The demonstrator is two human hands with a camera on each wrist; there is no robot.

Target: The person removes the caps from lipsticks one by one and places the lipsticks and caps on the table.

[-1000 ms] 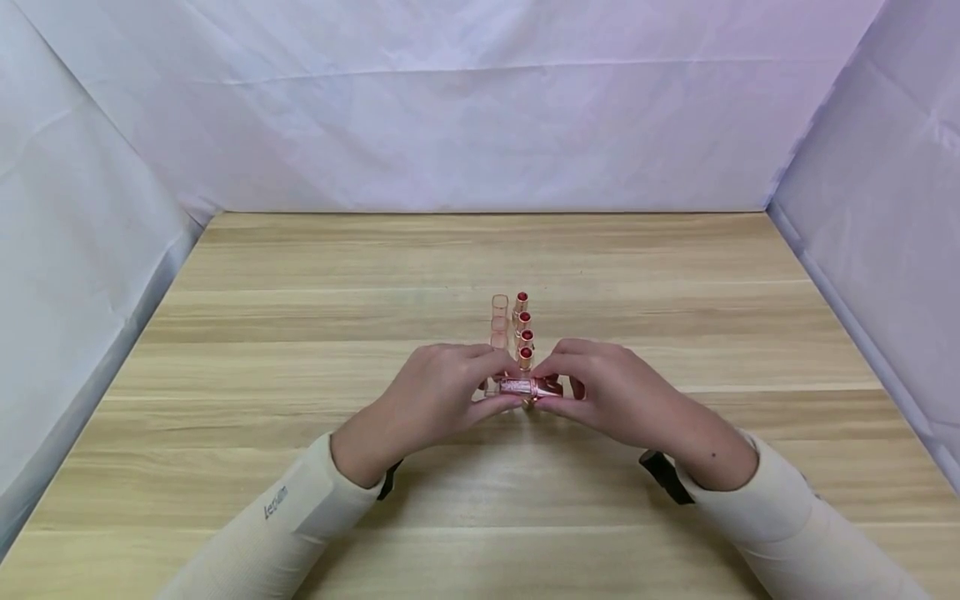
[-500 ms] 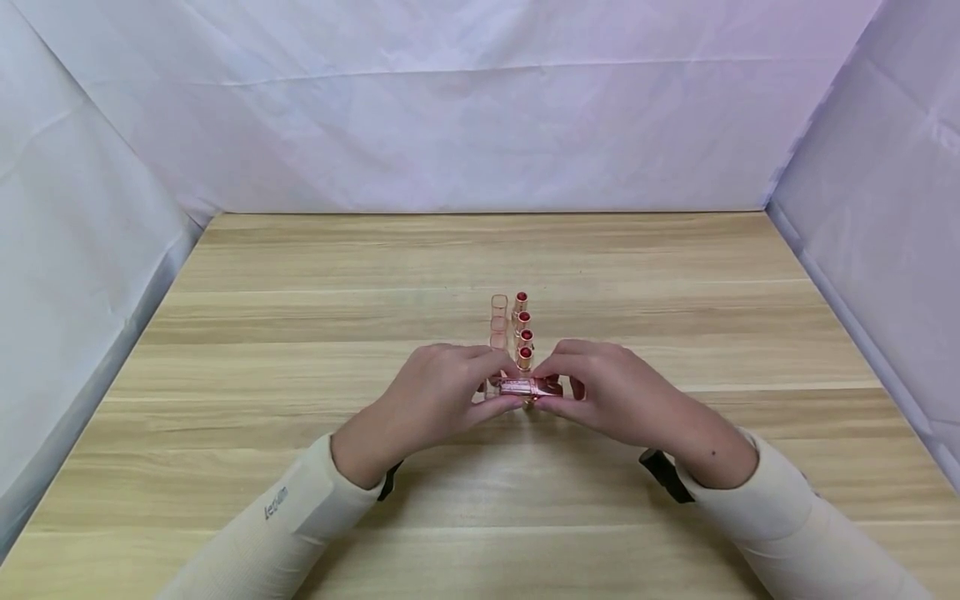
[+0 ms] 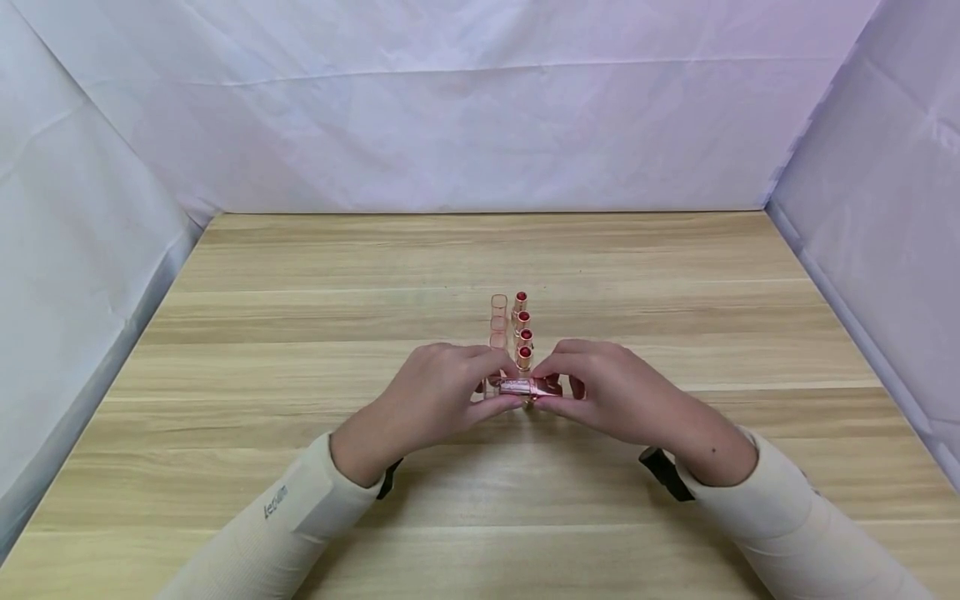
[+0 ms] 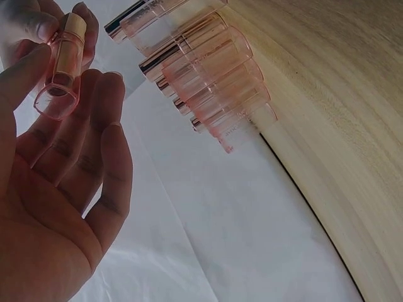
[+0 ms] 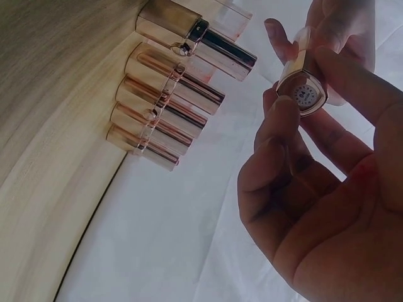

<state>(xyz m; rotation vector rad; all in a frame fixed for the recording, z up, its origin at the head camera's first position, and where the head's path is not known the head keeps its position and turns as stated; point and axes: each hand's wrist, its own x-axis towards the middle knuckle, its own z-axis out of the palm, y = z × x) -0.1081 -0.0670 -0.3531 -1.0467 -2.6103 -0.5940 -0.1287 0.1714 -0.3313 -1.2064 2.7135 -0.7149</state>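
Note:
A lipstick in a clear pink cap [image 3: 517, 387] lies level between my two hands, above the near end of a row of lipsticks. My left hand [image 3: 438, 387] pinches its cap end between thumb and fingers. At the other end, my right hand [image 3: 611, 390] pinches the shiny base. In the left wrist view, the clear cap [image 4: 58, 104] surrounds the gold tube. The right wrist view shows a round label on the flat bottom of the lipstick base [image 5: 304, 95]. Both hands' lower fingers are loosely bent below it.
Several uncapped lipsticks [image 3: 524, 336] with red tips stand upright in a row just beyond the hands. Left of them runs a row of clear pink caps [image 3: 498, 322]. The wooden table [image 3: 337, 275] ends at a white cloth backdrop [image 3: 480, 142].

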